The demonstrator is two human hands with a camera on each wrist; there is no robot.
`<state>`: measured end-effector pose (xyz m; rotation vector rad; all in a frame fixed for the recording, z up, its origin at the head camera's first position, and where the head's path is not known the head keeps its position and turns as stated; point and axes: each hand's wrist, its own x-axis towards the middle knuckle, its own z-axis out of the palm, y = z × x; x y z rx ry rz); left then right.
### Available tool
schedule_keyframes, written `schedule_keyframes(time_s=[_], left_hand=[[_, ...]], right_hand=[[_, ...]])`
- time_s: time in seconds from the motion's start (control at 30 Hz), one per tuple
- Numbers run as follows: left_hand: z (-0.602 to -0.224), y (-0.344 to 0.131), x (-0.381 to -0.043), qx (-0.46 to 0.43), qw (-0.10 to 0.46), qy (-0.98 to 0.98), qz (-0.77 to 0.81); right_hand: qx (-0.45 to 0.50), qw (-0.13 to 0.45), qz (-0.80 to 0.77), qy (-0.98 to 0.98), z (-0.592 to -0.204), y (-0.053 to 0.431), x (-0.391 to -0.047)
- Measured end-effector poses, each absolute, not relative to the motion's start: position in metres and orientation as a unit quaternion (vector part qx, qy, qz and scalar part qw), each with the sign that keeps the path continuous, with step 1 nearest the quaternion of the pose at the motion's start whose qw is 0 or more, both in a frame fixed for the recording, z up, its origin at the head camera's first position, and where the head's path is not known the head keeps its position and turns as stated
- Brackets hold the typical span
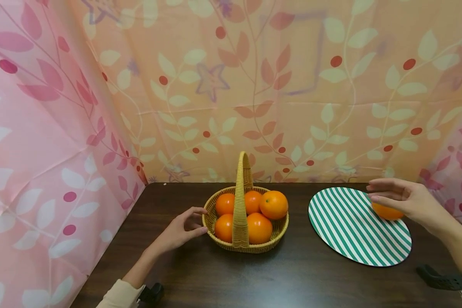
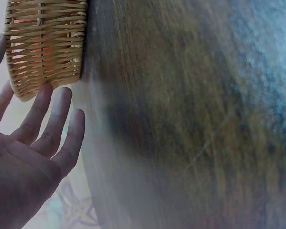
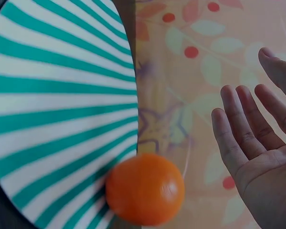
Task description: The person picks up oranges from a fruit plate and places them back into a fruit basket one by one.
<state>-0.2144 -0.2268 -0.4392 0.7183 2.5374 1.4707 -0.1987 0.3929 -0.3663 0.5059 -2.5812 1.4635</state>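
Note:
A yellow woven basket (image 1: 267, 247) with a tall arched handle (image 1: 240, 205) holds several oranges (image 1: 259, 228). At the basket's left side is my left hand (image 1: 182, 229), its fingertips at the rim; the left wrist view shows the fingers (image 2: 45, 102) loosely extended against the wickerwork (image 2: 45, 52). A single orange (image 3: 145, 189) sits on the green-and-white striped oval mat (image 1: 354, 231), towards its right end. My right hand (image 1: 412, 201) hovers over that orange, partly covering it in the head view. In the right wrist view, the right hand (image 3: 264, 152) has spread fingers and is apart from the fruit.
Both things stand on a dark wooden table (image 1: 292, 278), the mat to the right of the basket. A leaf-patterned curtain (image 1: 254, 85) hangs along the table's back edge, with pink fabric (image 1: 54, 149) on the left side.

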Motion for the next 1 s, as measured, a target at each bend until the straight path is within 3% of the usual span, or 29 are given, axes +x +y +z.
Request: schedule_keyframes(time_s=[0.57,1.0], left_hand=[[-0.438,-0.225,-0.214,0.242,0.058,0.840,0.483],[-0.439,-0.227,-0.214,0.241,0.060,0.839,0.485]], right_hand=[[0.083,0.155,0.440,-0.881,-0.377,0.462,-0.190],[0.086,0.139,0.480,-0.862,-0.402,0.486,-0.196]])
